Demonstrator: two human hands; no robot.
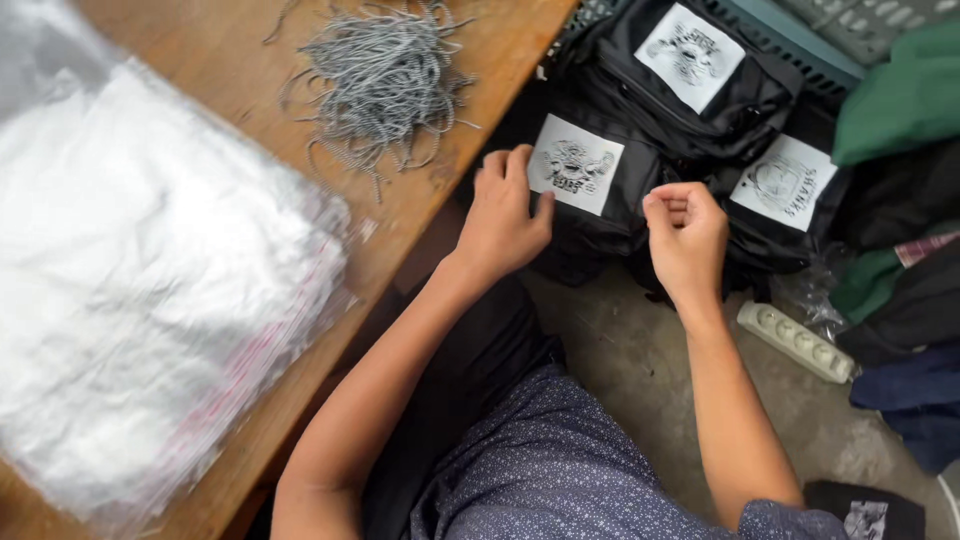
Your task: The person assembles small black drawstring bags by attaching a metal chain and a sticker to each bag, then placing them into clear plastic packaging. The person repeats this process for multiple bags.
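Note:
My left hand [503, 213] rests on a black bag [600, 225] in front of me, its fingers touching the edge of the bag's white square patch [577, 163] with a black printed design. My right hand [686, 235] is curled into a fist against the right side of the same bag; whether it pinches anything is hidden. Two more black bags with white patches [690, 60] [790, 185] lie stacked behind it on the floor.
A wooden table [470, 70] stands at the left, bearing a thick stack of clear plastic sleeves [150, 280] and a heap of grey cords [385, 85]. A white power strip [797, 342] lies on the concrete floor. Green and dark cloths [905, 95] pile at the right.

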